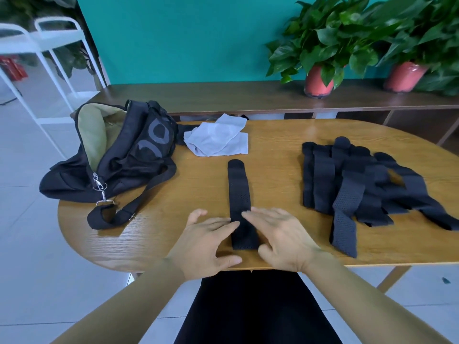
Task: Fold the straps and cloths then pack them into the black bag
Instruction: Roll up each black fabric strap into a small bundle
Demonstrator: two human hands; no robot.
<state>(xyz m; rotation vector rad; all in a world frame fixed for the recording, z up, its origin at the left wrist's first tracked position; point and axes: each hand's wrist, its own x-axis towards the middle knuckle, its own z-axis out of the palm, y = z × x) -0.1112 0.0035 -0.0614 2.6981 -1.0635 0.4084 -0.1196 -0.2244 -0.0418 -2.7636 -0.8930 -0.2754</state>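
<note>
Near the front edge of the wooden table (273, 155), the left hand (208, 242) and right hand (284, 240) rest flat, fingers straight and gripping nothing, on a black perforated strap (239, 189).

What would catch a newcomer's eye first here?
The left hand and right hand touch, with straight fingers, a long black perforated fabric strap at the near middle of the oval wooden table. A heap of similar black straps sprawls to the right; an unzipped black bag with tan lining sits at the left edge, a crumpled pale grey cloth beside it.
</note>
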